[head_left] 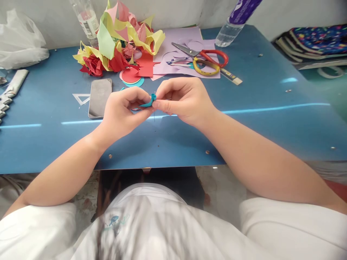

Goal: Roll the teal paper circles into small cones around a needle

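Between my two hands is a curled blue paper strip (148,103), rolled tight at its upper end, held above the blue table. My left hand (123,108) pinches its left side between thumb and fingers. From the other side my right hand (184,99) closes thumb and forefinger on the rolled end. A thin dark pin-like piece (154,116) sticks down below the fingertips; what it is I cannot make out. Behind the hands lie red and blue paper circles (131,76), and a phone (99,98) rests left of my left hand.
Scissors (206,59) and a cutter knife (231,76) lie on purple paper sheets (173,38). Crumpled red, pink and yellow paper (119,43) is heaped at the back. Two bottles (88,21) (235,25), a plastic bag (21,43) and a set square (81,98) stand or lie around.
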A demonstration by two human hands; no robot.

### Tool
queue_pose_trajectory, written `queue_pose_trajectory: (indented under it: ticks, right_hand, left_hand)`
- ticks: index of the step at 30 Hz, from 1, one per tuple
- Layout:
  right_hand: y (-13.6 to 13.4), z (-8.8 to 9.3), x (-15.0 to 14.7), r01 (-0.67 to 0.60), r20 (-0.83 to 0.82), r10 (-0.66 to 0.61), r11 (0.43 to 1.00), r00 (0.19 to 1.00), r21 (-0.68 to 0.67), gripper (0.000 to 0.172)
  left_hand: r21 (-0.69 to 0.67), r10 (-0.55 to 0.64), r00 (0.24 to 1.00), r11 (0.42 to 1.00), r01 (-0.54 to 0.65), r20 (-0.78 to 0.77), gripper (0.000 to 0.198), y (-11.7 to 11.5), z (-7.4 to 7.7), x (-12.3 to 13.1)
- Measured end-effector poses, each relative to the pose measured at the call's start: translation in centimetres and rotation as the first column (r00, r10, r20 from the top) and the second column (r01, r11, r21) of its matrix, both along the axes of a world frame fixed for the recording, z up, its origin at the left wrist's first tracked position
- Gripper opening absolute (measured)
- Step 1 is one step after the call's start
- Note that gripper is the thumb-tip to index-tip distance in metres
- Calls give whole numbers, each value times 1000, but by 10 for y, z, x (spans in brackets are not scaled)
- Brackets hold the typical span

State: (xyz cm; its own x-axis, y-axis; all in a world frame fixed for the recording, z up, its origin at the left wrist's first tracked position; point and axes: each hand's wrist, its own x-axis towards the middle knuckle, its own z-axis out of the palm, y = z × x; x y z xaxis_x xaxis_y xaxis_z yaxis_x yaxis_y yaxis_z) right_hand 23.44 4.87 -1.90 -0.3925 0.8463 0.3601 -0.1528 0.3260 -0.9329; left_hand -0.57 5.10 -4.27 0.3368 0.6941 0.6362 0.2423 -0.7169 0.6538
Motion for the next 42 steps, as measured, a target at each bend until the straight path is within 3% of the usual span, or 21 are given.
queue_pose_trajectory:
  ticks: [5,8,16,20,28,35,42]
  right_hand:
    - [1,0,-1,3,-26,-4,999,1000,-49,53]
    - [-1,0,-3,21,-35,-23,999,999,-47,56]
    - [-5,-3,-6,111,20,-111,993,994,27,59]
    - [-7,-2,-3,168,2,-170,977,985,129,49]
    - [-11,4,1,206,26,-225,927,974,312,9]
    - [-11,4,2,191,80,-216,951,973,242,16]
    - [-9,-1,1,39,289,-68,994,955,106,26]
  left_hand:
    - [-11,-15,1000,1000,15,15,14,-14,11,7]
    - [-43,28,999,999,-30,-26,13,-15,10,6]
    - [-51,-59,993,997,64,102,28,26,-28,-2]
    - [-57,-41,989,997,50,144,28,21,-27,-1]
    - [-44,3,991,999,3,131,35,-3,-8,15]
    - [-55,-16,993,998,23,121,33,5,-10,10]
    - [-67,-41,984,996,53,172,45,9,-12,7]
